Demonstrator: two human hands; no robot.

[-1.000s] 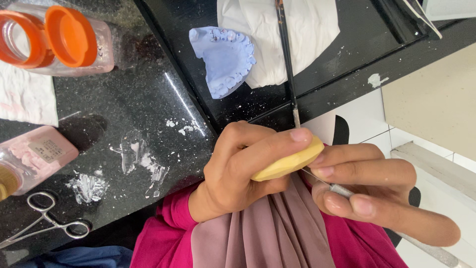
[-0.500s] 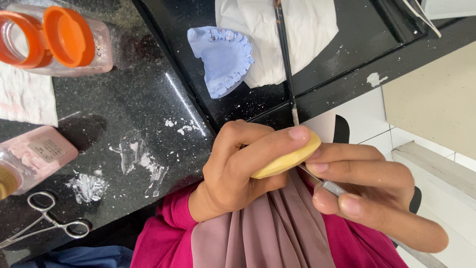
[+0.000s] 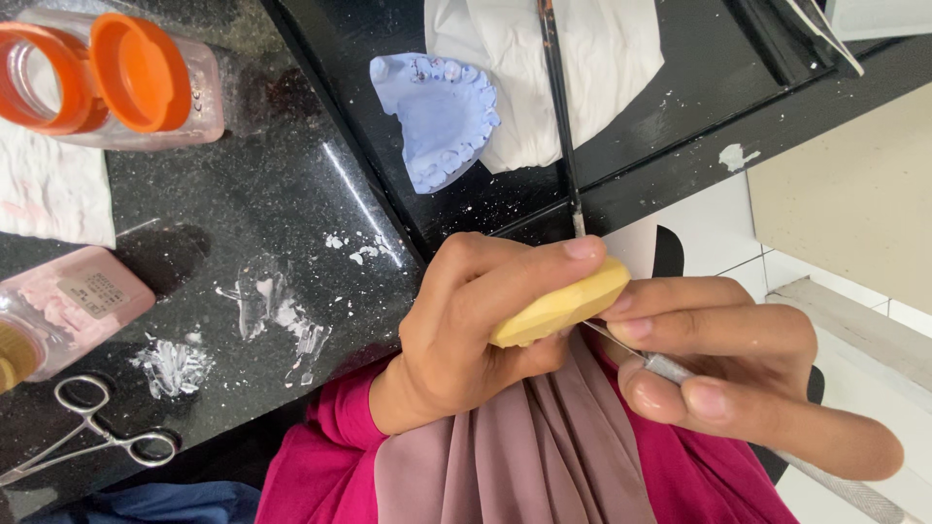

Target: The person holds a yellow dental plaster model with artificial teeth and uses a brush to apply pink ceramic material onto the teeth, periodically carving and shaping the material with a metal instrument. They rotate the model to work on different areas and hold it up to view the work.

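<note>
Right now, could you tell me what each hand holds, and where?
The left hand grips the yellow block by its edges; the right hand pinches a thin metal tool at its handle.

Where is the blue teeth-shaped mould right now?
In the head view, the pale blue plaster teeth mould lies near the top middle on the black tray, touching the white cloth on its right, above the hands.

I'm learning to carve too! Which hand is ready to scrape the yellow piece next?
Probably the right hand: it pinches the thin metal tool, whose tip meets the yellow piece. The left hand is busy gripping that piece.
</note>
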